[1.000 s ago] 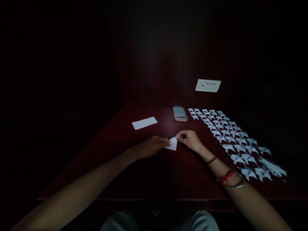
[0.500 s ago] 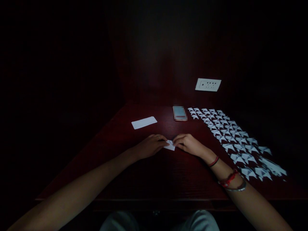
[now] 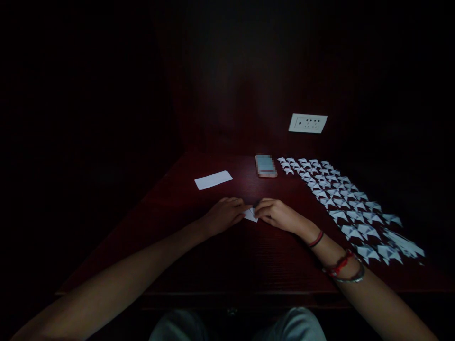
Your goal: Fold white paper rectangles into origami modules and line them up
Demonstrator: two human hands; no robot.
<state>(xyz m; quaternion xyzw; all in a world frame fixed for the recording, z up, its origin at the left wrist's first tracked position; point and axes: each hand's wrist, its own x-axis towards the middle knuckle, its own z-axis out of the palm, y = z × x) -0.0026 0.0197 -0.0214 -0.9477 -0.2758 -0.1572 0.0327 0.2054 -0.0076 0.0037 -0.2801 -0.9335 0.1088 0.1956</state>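
Between my hands a small folded piece of white paper (image 3: 251, 216) lies on the dark red table (image 3: 220, 265). My left hand (image 3: 227, 215) is closed on its left side, with the index finger stretched across the top edge. From the right, my right hand (image 3: 275, 213) pinches the paper's other side, its fingers bent and close together. A crease or flap edge shows on the paper; the fingertips hide the rest of it.
A stack of white paper strips (image 3: 213, 180) lies beyond my left hand. A blurred phone-like object (image 3: 266, 166) rests farther back. Rows of folded paper figures (image 3: 334, 194) fill the right side, near a bundle of paper strips (image 3: 405, 244). A power socket (image 3: 308, 123) is on the wall.
My left index finger has stretched rightward over the paper's top edge. My right fingers have shifted slightly left onto the paper. The rest lies as before.
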